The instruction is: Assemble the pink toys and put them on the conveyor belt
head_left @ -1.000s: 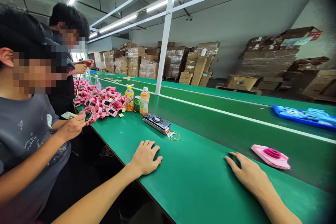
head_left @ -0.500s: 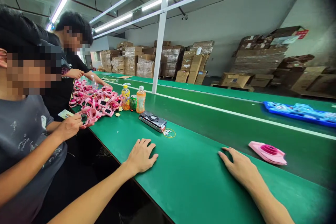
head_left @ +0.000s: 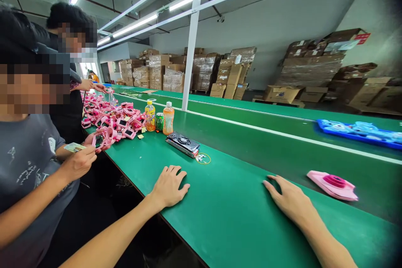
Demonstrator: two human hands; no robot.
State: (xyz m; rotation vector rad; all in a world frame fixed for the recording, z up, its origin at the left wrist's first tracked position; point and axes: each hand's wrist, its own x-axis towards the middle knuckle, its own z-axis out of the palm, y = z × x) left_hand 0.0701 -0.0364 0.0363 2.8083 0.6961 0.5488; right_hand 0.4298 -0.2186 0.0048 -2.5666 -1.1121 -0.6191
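My left hand [head_left: 169, 186] rests on the green tabletop [head_left: 220, 217], fingers apart, holding nothing. To its right, my right hand [head_left: 289, 197] lies near the table's far edge, also with spread fingers and nothing in them. A pink camera-shaped piece [head_left: 334, 185] with a magenta round part sits beyond my right hand on the darker green belt [head_left: 260, 146]. Beyond my left hand is a dark flat device [head_left: 183, 144] with a coiled black cable on top, and beside it a yellow ring [head_left: 203, 158] around small white bits.
A pile of pink parts [head_left: 113, 119] covers the far left, beside two bottles [head_left: 150, 116] and a green can [head_left: 159, 122]. A person in grey [head_left: 25, 155] holds a pink part at the left. A blue tray [head_left: 326, 130] with light blue pieces lies right.
The pink camera-shaped piece has shifted right along the belt. My right hand has moved slightly right; my left hand is nearly still. The standing person's reaching hand has drawn back from the pile.
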